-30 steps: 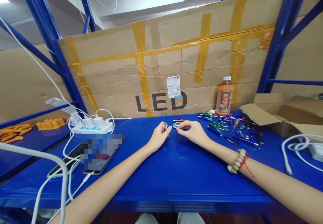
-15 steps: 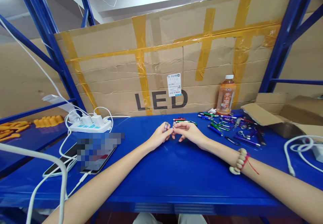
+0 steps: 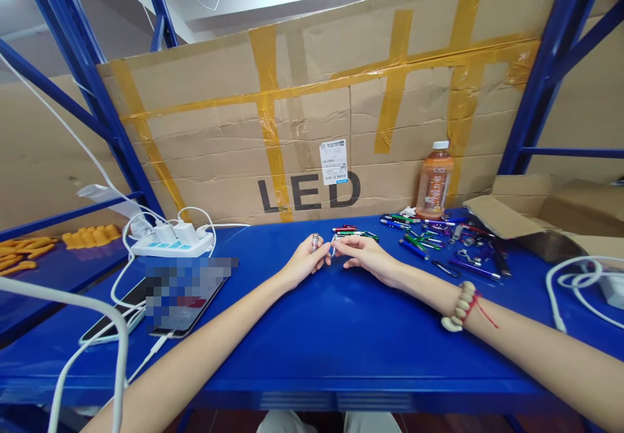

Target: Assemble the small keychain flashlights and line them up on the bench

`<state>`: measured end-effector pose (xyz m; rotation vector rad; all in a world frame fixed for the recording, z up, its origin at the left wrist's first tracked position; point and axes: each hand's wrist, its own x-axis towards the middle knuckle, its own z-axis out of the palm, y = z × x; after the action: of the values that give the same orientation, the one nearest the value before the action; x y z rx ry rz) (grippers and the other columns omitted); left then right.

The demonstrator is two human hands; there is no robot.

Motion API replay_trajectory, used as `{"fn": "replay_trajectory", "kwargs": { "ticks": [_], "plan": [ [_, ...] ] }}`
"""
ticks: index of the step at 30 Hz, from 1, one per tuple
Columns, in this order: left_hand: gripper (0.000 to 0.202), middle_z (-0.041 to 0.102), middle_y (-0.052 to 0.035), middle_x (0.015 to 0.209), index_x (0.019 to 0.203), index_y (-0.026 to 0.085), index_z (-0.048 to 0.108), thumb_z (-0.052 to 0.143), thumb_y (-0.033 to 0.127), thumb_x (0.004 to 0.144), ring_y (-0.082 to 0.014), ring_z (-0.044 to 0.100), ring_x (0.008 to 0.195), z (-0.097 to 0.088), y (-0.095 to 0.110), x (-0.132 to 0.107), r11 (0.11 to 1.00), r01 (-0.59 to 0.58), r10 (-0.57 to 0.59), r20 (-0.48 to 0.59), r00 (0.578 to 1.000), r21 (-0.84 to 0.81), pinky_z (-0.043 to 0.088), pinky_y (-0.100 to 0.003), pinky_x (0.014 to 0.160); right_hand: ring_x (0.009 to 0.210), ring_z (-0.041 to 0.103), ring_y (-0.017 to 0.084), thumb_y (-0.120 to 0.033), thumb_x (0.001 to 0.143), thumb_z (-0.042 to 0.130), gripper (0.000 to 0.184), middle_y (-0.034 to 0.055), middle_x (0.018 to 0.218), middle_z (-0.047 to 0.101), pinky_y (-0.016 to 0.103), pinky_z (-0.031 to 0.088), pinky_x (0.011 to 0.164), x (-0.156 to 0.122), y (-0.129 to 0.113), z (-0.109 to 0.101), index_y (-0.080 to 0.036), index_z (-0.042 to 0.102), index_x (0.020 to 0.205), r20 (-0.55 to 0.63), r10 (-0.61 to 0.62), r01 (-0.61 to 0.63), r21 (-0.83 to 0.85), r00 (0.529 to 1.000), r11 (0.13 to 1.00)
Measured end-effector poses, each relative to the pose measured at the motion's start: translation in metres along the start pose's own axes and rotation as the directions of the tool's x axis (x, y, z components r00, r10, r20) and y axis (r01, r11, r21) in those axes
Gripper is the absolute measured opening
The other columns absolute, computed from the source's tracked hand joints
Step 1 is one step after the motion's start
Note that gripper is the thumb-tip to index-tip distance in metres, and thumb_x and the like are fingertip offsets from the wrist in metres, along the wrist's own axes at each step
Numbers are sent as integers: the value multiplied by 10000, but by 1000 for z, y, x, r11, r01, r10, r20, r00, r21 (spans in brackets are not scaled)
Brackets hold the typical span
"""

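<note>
Over the blue table [image 3: 341, 342], my left hand [image 3: 301, 262] is closed around a small, shiny, partly clear cylinder [image 3: 314, 242]; its lower part is hidden by the fingers. Fingertips of my right hand [image 3: 368, 255] pinch a thin silvery piece [image 3: 333, 247], too small to name, close to the left thumb. Both hands are nearly touching. Just behind them lie a few pens [image 3: 351, 233], red and green. Farther right is a loose pile of coloured metallic pens [image 3: 414, 249] and small shiny parts.
An orange drink bottle [image 3: 435, 183] stands behind the pile. At the right are an open cardboard box [image 3: 519, 215] and a coiled white cable [image 3: 553, 293]. A power strip [image 3: 173, 246] and phones [image 3: 195, 309] with cables occupy the left. A large cardboard sheet [image 3: 219, 153] closes off the back.
My left hand has shifted slightly left, and the gap between the hands has widened a little. The thin silvery piece at my right fingertips now shows more clearly.
</note>
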<state>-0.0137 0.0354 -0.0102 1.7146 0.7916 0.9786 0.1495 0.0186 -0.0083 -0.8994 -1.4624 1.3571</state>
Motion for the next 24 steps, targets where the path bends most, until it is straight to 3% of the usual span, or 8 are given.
{"fn": "replay_trajectory", "kwargs": {
  "ticks": [4,7,9,12,14,16,24],
  "plan": [
    [360,514,47,576,723,194,282,568,414,717,-37,358,402,0,1,-1,1000,-5,5,-10,1000,23,240,-151,370,696,589,116,-413,628,685,328,41,745,627,192,502,536,2,4,1,-135,598,778,-4,-26,25,-112,1000,993],
    [328,472,62,557,719,188,296,572,367,718,-29,331,405,1,4,-3,999,15,-13,-46,999,49,234,-154,390,638,583,140,-440,597,695,386,58,723,619,238,503,498,1,3,1,-123,576,782,-65,-67,41,-345,996,938],
    [310,422,73,538,707,188,294,547,364,737,-32,317,414,1,7,-4,999,28,-26,-51,998,40,220,-155,397,603,569,131,-450,634,666,458,72,808,618,281,509,538,-1,0,-1,-120,564,935,-51,-213,148,-564,976,812],
    [307,348,84,515,695,190,282,531,362,751,-40,291,431,2,8,-5,1000,13,-12,-21,1000,22,212,-160,412,706,580,137,-411,770,553,499,83,1015,587,334,490,726,-3,-2,-7,-175,456,1199,166,-413,383,-762,896,523],
    [305,301,89,515,695,191,280,525,363,757,-45,272,441,2,7,-4,1000,-3,3,-8,1000,21,213,-166,424,833,575,161,-359,845,460,377,75,1025,587,338,451,808,-3,-3,-11,-203,491,1187,306,-424,474,-795,852,379],
    [295,264,90,526,696,191,281,511,363,766,-47,250,448,1,5,-4,999,-25,26,-22,999,38,212,-173,435,880,564,175,-332,874,412,301,73,954,603,321,436,815,-2,-3,-14,-196,568,1093,363,-410,500,-811,837,305],
    [279,309,56,588,673,179,311,463,379,793,-73,275,523,0,2,-3,942,-157,182,-60,981,296,251,-204,510,747,540,152,-303,881,393,261,61,828,581,255,405,679,-6,-7,-6,-163,603,949,461,-343,540,-820,819,188]
  ]
}}
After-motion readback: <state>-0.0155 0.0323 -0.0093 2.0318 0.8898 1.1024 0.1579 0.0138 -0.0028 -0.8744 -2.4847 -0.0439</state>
